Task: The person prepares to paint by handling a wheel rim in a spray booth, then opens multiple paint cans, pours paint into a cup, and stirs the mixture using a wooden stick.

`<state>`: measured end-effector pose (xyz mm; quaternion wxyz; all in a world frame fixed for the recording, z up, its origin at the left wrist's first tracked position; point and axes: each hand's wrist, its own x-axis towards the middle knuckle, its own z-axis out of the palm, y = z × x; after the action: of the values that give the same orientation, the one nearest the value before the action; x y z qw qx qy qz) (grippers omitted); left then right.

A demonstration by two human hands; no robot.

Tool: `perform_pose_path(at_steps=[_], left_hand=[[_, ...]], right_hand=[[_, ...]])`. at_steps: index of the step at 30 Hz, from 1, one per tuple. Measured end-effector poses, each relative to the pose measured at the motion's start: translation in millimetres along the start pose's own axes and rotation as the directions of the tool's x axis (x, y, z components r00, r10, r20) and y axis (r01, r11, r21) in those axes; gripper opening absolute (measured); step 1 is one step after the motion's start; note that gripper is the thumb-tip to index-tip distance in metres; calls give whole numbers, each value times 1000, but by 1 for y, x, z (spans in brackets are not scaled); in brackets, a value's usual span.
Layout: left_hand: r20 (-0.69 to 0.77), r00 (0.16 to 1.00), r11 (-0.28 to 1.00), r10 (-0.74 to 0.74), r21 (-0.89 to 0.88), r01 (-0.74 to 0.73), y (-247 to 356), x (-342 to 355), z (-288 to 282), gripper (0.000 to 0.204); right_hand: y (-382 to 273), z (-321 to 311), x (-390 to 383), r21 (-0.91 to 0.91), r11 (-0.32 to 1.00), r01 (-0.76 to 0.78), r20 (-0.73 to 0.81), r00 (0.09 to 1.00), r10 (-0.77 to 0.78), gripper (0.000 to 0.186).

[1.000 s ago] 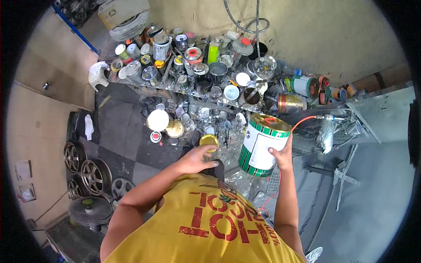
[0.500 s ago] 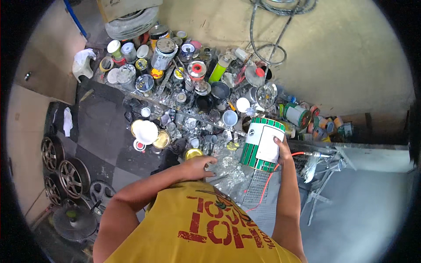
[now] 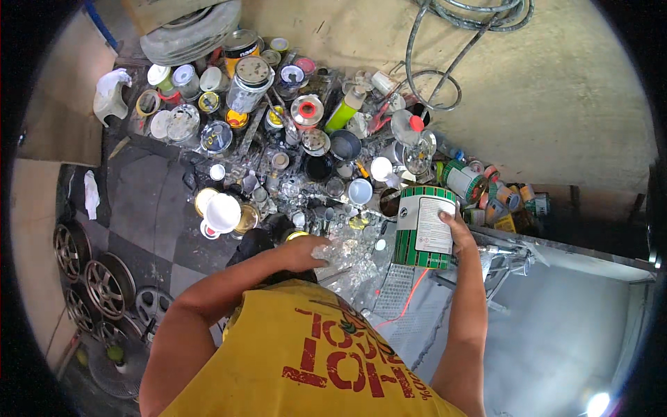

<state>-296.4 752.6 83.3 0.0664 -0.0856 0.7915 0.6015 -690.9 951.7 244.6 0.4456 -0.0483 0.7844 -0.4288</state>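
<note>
My right hand grips a large green-striped metal can with a white label on the right, held above a cluttered, paint-stained surface. On the left, my left hand is open, thumb and fingers apart, just in front of a yellow lid or tin that it partly hides; I cannot tell whether it touches it. Beyond it stand a white container and some tins. An orange hose runs below the can.
A crowded shelf of cans, cups and jars runs across the back. A coiled hose hangs on the wall. Wheel rims and a fan are at the left. A metal-edged panel juts out at the right.
The can has shifted slightly right and its printed label faces me more. My left hand has moved a little left, covering more of the yellow lid. The view has shifted.
</note>
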Motion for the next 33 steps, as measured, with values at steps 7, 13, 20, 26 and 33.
perform_pose_path(at_steps=[7,13,20,26,33], left_hand=[[-117,940,944,-321,36,327,-174,-44,-25,62],[-303,554,565,-776,58,823,-254,-149,-43,64],[-219,521,520,-825,65,851,-259,-185,-33,70],[-233,603,637,-763,-105,764,-227,-132,-19,68],[-224,687,722,-691,-161,673,-213,-103,-23,64]], right_hand=[[-31,2,0,-173,985,16,23,1000,-13,107],[-50,-13,13,-368,929,-27,22,999,38,112],[-73,-16,20,-447,895,-18,12,1000,26,108],[-79,-10,20,-498,866,-45,27,997,67,109],[-86,3,23,-533,846,-12,55,997,49,113]])
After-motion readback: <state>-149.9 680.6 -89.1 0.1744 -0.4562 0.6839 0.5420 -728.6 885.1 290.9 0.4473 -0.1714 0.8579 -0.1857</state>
